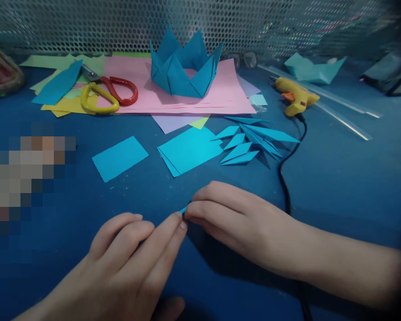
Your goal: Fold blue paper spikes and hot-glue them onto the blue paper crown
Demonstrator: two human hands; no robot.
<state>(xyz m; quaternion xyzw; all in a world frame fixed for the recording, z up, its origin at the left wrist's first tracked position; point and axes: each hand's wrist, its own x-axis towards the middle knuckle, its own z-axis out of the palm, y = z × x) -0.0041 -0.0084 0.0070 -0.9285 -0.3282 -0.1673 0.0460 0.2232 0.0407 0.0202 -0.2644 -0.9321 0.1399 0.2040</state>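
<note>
A small piece of blue paper shows as a thin sliver between my two hands, most of it hidden by fingers. My left hand reaches in from below, its fingertips pressed together at the paper's near end. From the right, my right hand closes its fingers on the other end. Just beyond them lie a single blue paper rectangle and a small stack of blue rectangles. Several pointed folded blue paper pieces are heaped beside the stack.
A blue folded paper crown stands on pink sheets. Scissors with red and yellow handles lie left of it. A yellow glue gun, its black cord, clear glue sticks and a pale folded paper are at right.
</note>
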